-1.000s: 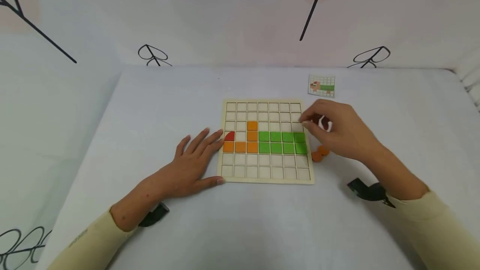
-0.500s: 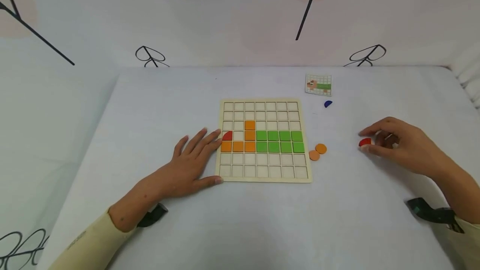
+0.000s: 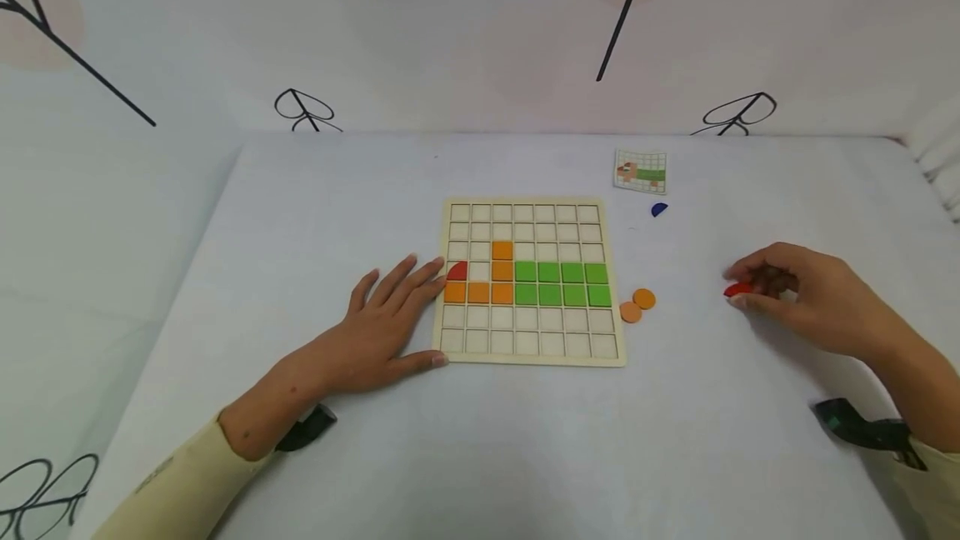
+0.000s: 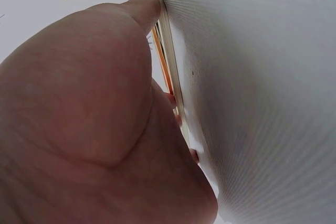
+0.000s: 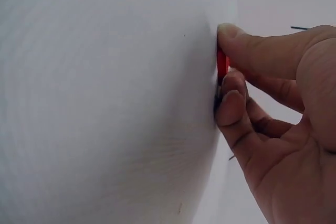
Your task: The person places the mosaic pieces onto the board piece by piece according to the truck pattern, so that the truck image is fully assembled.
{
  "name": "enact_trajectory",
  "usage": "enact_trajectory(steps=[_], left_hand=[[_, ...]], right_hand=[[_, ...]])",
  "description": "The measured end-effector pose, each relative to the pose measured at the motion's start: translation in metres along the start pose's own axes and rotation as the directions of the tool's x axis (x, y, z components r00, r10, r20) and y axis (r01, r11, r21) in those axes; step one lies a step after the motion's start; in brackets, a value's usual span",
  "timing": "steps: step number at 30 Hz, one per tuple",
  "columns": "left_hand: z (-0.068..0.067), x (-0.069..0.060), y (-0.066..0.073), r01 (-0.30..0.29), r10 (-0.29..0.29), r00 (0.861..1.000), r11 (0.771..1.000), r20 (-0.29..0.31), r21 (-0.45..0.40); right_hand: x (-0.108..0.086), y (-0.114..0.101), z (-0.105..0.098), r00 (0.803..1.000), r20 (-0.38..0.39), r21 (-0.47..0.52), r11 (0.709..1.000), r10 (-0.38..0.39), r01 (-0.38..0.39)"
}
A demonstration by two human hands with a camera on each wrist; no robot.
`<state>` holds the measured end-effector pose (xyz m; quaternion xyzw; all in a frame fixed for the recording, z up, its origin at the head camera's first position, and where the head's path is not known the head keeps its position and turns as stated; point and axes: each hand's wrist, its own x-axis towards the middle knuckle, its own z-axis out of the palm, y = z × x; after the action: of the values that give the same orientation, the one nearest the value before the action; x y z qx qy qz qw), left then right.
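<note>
My left hand (image 3: 382,336) lies with fingers spread, its fingertips and thumb touching the left edge of a wooden grid board (image 3: 525,358). On the board sit green square tiles (image 3: 550,283), orange square tiles (image 3: 502,272) and a red quarter-circle tile (image 3: 457,271). Well to the right of the board, my right hand (image 3: 817,298) pinches a red tile (image 3: 738,290) between thumb and fingers, low at the tabletop. In the right wrist view that red tile (image 5: 222,65) stands edge-on beside the thumb; its full outline is hidden. The left wrist view shows mostly palm (image 4: 79,87).
Two orange discs (image 3: 643,299) lie just off the board's right edge. A small dark blue half-disc (image 3: 659,209) lies below a picture card (image 3: 640,171) with a gridded animal pattern. A white cloth (image 3: 525,448) covers the table, and a patterned backdrop rises behind.
My right hand has moved from the board's right edge out to the right and down onto the red tile, uncovering the blue half-disc. My left hand has stayed put.
</note>
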<state>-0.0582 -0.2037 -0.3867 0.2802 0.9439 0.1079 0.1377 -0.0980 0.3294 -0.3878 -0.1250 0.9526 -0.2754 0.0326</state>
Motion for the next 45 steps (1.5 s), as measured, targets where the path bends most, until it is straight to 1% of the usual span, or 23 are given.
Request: enact_trajectory(steps=[4,8,13,15,20,25,28,30,32,33,36,38,42,45], left_hand=[[0.002,0.001,0.0,0.0,0.001,1.0,1.0,-0.006,0.006],[0.003,0.002,0.0,-0.003,0.003,1.0,1.0,-0.006,0.006],[0.003,0.004,0.002,-0.01,0.01,1.0,1.0,-0.007,-0.006],[0.003,0.004,0.002,-0.009,0.009,1.0,1.0,-0.006,-0.003],[0.005,0.003,0.001,-0.003,0.003,1.0,1.0,-0.006,0.007],[0.007,0.001,0.0,0.015,-0.015,1.0,1.0,0.009,0.009],[0.008,0.0,-0.001,0.019,-0.019,1.0,1.0,0.013,0.006],[0.008,0.0,-0.001,0.015,-0.015,1.0,1.0,0.006,0.006],[0.007,0.0,-0.002,0.012,-0.012,1.0,1.0,0.0,0.002],[0.006,-0.001,-0.002,0.01,-0.01,1.0,1.0,-0.005,-0.001],[0.005,0.0,-0.003,0.012,-0.012,1.0,1.0,-0.004,-0.005],[0.005,0.0,-0.004,0.007,-0.008,1.0,1.0,-0.002,-0.014],[0.007,0.002,-0.005,0.005,-0.005,1.0,1.0,0.008,-0.017],[0.009,0.003,-0.005,0.005,-0.005,1.0,1.0,0.006,-0.011]], right_hand=[[0.001,0.001,0.0,1.0,0.017,-0.06,0.998,0.026,-0.025],[0.001,0.004,-0.003,0.999,0.018,-0.064,0.997,0.034,-0.033],[-0.001,0.006,-0.004,0.992,0.038,-0.078,0.99,0.12,-0.117],[-0.002,0.006,-0.004,0.99,0.042,-0.081,0.988,0.133,-0.129],[-0.003,0.005,-0.002,0.992,0.054,-0.079,0.991,0.11,-0.105],[-0.003,0.003,0.0,0.998,0.026,-0.039,0.998,0.055,-0.054],[-0.001,0.0,0.0,0.999,0.02,-0.017,0.999,0.05,-0.049],[0.002,-0.005,0.0,0.999,0.022,-0.019,0.999,0.048,-0.048],[0.006,-0.013,0.001,0.999,0.023,-0.022,0.999,0.042,-0.041],[0.009,-0.019,0.002,0.999,0.02,-0.014,1.0,0.027,-0.027],[0.019,-0.041,0.004,0.999,0.007,0.022,0.999,-0.038,0.038],[0.025,-0.058,0.007,0.997,-0.008,0.069,0.995,-0.074,0.074],[0.041,-0.092,0.013,0.989,-0.026,0.165,0.976,-0.144,0.146],[0.055,-0.115,0.02,0.979,-0.02,0.214,0.955,-0.205,0.205]])
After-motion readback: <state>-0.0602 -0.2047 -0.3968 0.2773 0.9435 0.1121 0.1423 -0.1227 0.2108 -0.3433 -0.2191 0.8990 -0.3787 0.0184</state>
